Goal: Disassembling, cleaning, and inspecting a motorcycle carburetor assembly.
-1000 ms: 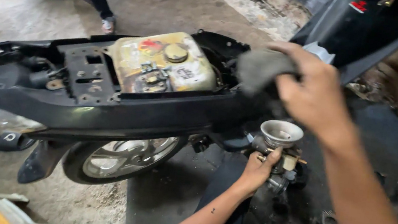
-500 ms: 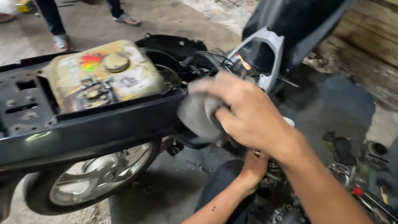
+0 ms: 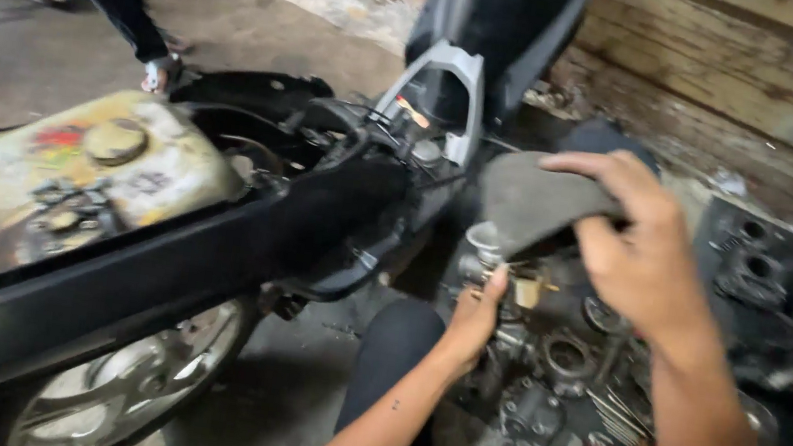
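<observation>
Right hand (image 3: 649, 259) raised, fingers clenched around a grey, crumpled cloth rag (image 3: 532, 201), held just above a small metal carburettor with an open round throat (image 3: 494, 250). Left hand (image 3: 474, 315) lower, gripping that carburettor from the side. Alongside, to the left: a stripped black scooter frame (image 3: 210, 261) bearing a yellowed plastic fuel tank (image 3: 69, 178). Behind, a weathered wooden plank wall (image 3: 737, 73).

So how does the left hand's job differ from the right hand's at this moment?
The left hand sits low, gripping the small metal engine part from below; the right hand is raised, pinching a grey cloth above it. The left is half hidden, the right fully shown. Both are bare.
</observation>
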